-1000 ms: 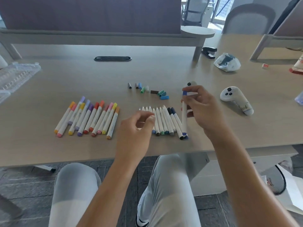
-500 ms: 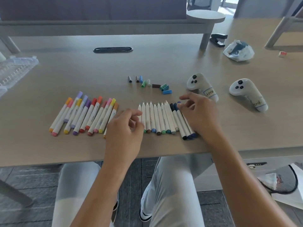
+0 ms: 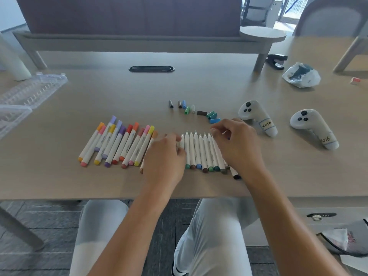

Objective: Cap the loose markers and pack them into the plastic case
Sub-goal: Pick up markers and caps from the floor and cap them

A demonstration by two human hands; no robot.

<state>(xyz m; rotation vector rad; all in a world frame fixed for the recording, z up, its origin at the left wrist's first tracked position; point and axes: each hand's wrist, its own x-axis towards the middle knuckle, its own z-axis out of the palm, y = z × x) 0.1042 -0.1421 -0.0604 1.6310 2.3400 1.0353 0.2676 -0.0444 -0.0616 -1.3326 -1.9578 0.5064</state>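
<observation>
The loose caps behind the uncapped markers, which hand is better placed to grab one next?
Probably the right hand: its fingertips sit just short of the blue cap, while the left hand lies farther back.

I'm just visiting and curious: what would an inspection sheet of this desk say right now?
Surface: wooden table, flat, with a cable slot.
Job's things: capped markers in a row at left; uncapped markers in a row at centre; loose caps behind them; plastic case at far left.
Clutter: two white controllers, stapler, plastic bag.
Hands: left hand and right hand both rest on the uncapped row.
Cables: nothing seen.
Surroundings: chairs, tiled floor.
</observation>
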